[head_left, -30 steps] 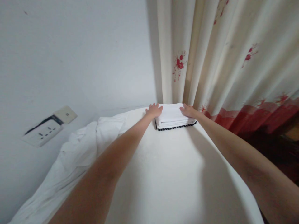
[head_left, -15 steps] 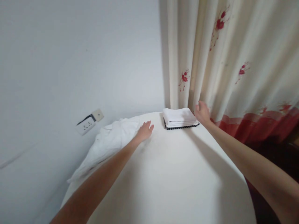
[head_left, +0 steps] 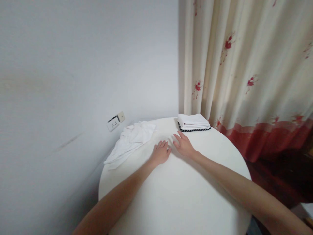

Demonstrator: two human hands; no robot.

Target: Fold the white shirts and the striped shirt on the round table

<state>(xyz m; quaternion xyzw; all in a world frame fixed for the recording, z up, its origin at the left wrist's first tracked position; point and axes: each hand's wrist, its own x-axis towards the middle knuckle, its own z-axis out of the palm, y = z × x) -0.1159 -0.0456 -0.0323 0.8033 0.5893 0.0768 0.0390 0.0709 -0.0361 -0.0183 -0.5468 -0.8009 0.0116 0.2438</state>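
My left hand [head_left: 161, 152] is open, palm down on or just over the white round table [head_left: 181, 195], with nothing in it. Close beside it, my right hand [head_left: 183, 144] is also open, fingers spread and holding nothing. Just beyond the right hand, a folded stack of white cloth [head_left: 193, 120] rests on a black-and-white edged piece [head_left: 195, 129] at the table's far side. Left of my left hand, a crumpled white cloth [head_left: 133, 140] lies spread along the table edge by the wall.
A pale wall [head_left: 97, 65] borders the table on the left, with a white socket [head_left: 113, 124] and a small plate [head_left: 121, 116] on it. Cream curtains [head_left: 244, 65] with red flowers and a red hem hang behind and to the right.
My right hand has moved left, from beside the folded stack to near my left hand. The left hand has come slightly closer to me. The camera view has shifted.
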